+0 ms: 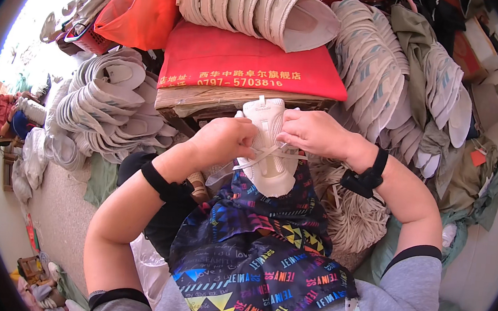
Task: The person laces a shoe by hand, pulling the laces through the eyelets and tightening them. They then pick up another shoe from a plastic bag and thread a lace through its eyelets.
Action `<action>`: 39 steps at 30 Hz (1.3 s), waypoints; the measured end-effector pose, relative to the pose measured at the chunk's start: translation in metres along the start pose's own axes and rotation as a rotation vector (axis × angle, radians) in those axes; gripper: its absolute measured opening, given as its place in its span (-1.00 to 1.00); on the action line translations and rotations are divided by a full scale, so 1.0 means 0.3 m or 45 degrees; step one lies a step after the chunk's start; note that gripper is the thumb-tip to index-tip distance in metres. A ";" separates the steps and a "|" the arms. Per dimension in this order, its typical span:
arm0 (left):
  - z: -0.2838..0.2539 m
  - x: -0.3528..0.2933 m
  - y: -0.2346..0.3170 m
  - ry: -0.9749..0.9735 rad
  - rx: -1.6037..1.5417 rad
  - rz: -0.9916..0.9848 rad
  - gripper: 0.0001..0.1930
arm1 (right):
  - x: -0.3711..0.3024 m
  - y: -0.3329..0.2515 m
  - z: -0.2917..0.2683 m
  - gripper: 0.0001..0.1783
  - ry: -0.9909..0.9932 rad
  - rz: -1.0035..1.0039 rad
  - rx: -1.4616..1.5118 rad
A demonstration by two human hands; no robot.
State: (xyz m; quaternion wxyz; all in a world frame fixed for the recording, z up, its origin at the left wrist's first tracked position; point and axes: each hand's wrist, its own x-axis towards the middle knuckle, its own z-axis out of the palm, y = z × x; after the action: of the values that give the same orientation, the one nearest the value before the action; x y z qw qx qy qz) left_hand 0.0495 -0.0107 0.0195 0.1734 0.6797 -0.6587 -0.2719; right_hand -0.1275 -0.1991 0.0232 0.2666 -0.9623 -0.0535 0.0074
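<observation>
A white shoe upper (272,185) lies over my lap, its toe toward me and its tongue pointing away. Across its front a pale shoelace (270,153) crosses over itself. My left hand (222,140) is closed at the left edge of the upper, fingers curled and thumb near the lace. On the opposite edge, my right hand (316,133) pinches with thumb and fingertips beside the tongue, close to the lace. The fingertips cover the eyelets there, so which strand each hand grips is partly hidden. Beneath the upper is my dark patterned apron (263,269).
Directly ahead stands a wooden stand (218,102) covered by a red bag (234,56), with nested shoe uppers (244,7) on top. More stacked uppers (108,102) rise at left and stacked uppers (375,66) at right. A bundle of laces (356,221) hangs by my right forearm. Another person (5,113) sits far left.
</observation>
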 end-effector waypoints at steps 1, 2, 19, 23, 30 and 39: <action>0.005 -0.004 -0.010 0.021 -0.116 -0.007 -0.75 | 0.007 -0.016 0.005 -0.77 0.012 0.107 -0.031; 0.021 0.000 -0.022 0.024 -0.116 -0.009 -0.75 | 0.013 -0.030 0.012 -0.77 0.010 0.105 -0.033; 0.029 -0.024 0.200 0.737 -1.443 -0.195 -0.80 | 0.017 -0.203 -0.033 -0.70 0.474 0.599 1.409; -0.024 -0.023 0.195 0.712 -1.333 -0.083 -0.77 | 0.023 -0.237 -0.160 -0.72 0.455 0.395 1.600; 0.082 0.035 0.111 0.805 -1.711 -0.150 -0.72 | 0.065 -0.135 -0.006 -0.78 0.490 0.522 1.571; 0.035 0.026 0.142 0.721 -1.812 -0.239 -0.57 | 0.128 -0.137 -0.002 -0.92 0.527 0.378 1.133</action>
State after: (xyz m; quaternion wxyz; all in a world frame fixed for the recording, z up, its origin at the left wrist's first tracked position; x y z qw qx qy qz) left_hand 0.0090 -0.0201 0.0355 0.7069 0.5012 -0.1951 -0.4594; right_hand -0.0932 -0.1602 0.0455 0.6515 -0.7341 0.1460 -0.1235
